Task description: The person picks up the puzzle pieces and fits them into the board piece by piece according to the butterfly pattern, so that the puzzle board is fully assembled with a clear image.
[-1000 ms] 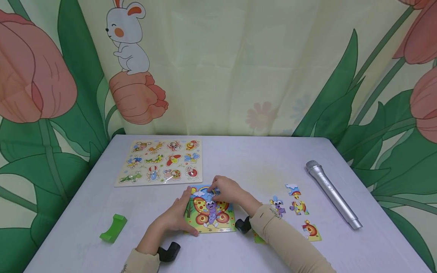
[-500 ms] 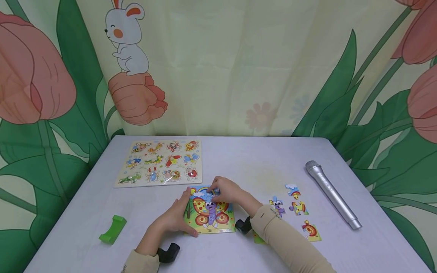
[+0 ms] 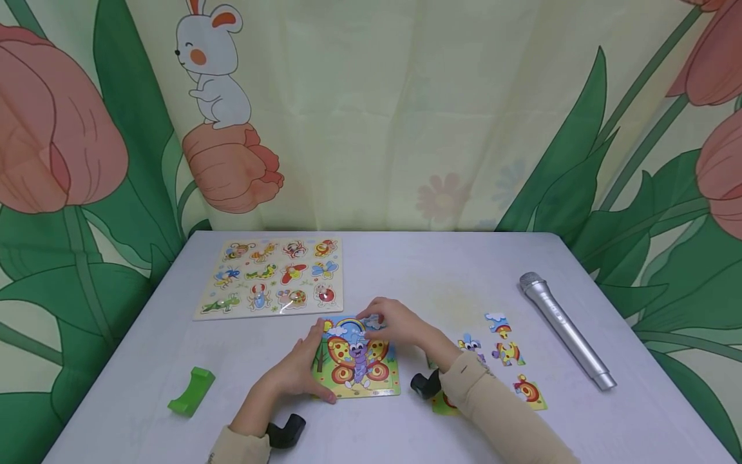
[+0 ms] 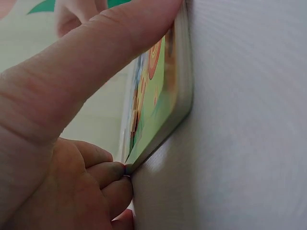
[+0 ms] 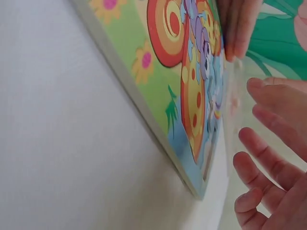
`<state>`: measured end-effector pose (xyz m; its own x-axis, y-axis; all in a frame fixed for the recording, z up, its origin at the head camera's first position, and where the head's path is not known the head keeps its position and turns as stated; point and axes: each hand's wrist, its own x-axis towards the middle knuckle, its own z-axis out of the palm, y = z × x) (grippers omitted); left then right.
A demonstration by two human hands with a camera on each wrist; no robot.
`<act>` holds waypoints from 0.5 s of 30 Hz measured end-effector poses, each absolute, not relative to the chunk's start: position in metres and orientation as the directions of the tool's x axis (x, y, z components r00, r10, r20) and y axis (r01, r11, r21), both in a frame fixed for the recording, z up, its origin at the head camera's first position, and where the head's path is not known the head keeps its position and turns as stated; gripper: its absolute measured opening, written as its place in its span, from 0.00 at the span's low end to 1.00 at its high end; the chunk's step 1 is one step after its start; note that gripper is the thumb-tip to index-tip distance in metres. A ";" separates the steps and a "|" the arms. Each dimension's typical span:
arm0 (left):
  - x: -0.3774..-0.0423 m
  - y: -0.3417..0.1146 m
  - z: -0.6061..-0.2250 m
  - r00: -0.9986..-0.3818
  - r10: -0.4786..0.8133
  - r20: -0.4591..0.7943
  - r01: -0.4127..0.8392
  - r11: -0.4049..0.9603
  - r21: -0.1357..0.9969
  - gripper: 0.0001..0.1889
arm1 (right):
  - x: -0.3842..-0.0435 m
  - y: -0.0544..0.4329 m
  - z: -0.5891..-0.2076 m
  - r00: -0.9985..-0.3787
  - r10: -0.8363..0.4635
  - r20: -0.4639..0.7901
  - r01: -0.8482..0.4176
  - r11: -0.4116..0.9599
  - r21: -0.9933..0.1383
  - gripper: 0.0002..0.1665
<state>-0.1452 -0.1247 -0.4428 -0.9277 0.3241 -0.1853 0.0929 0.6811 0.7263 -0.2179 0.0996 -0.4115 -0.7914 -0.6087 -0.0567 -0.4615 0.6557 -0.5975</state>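
Observation:
My left hand (image 3: 297,368) holds the left side of a square butterfly puzzle (image 3: 371,380) on the table. Its thumb (image 4: 120,36) lies along the near edge in the left wrist view, with the other fingers around the corner. Over the puzzle's upper right part hovers my right hand (image 3: 395,323), hiding that area in the head view. The right wrist view shows its fingers (image 5: 266,153) spread and relaxed, with nothing between them. Loose puzzle pieces lie right of the board: a blue-and-purple one (image 3: 471,343), a cloud piece (image 3: 497,324), a yellow one (image 3: 508,353) and a spiral-patterned one (image 3: 527,390).
An insect puzzle board (image 3: 272,303) lies at the back left. A green curved block (image 3: 192,392) sits at the left, and a silver microphone (image 3: 568,332) at the right. Partly under the right sleeve is a green piece (image 3: 444,405). A printed curtain (image 3: 371,129) hangs behind the table.
My right hand has shifted slightly right, off the rainbow printed near the puzzle's top, and its fingers have come away from that spot. The left hand stays in place.

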 end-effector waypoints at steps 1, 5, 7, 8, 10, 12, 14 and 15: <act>-0.145 -0.125 -0.443 -0.928 0.323 -0.185 0.092 0.682 0.725 0.70 | -0.218 0.102 -0.411 -0.792 -0.609 -0.047 -0.464 0.651 -0.601 0.21; -0.145 -0.125 -0.442 -0.929 0.322 -0.183 0.096 0.686 0.721 0.70 | -0.216 0.115 -0.407 -0.800 -0.600 -0.018 -0.457 0.629 -0.629 0.21; -0.145 -0.125 -0.441 -0.928 0.325 -0.183 0.099 0.687 0.720 0.70 | -0.214 0.122 -0.405 -0.804 -0.595 -0.005 -0.459 0.625 -0.632 0.21; -0.144 -0.125 -0.441 -0.928 0.326 -0.183 0.098 0.686 0.721 0.70 | -0.213 0.126 -0.404 -0.806 -0.593 0.003 -0.460 0.623 -0.633 0.21; -0.144 -0.125 -0.440 -0.927 0.327 -0.184 0.097 0.683 0.723 0.70 | -0.212 0.134 -0.402 -0.810 -0.587 0.020 -0.467 0.623 -0.627 0.21; -0.144 -0.124 -0.440 -0.927 0.327 -0.185 0.097 0.684 0.723 0.70 | -0.211 0.143 -0.401 -0.813 -0.581 0.037 -0.474 0.625 -0.621 0.21; -0.144 -0.124 -0.440 -0.926 0.329 -0.183 0.099 0.682 0.724 0.70 | -0.210 0.152 -0.401 -0.818 -0.573 0.048 -0.476 0.627 -0.617 0.21; -0.144 -0.124 -0.440 -0.926 0.330 -0.181 0.101 0.682 0.724 0.70 | -0.209 0.156 -0.401 -0.821 -0.569 0.049 -0.473 0.630 -0.615 0.21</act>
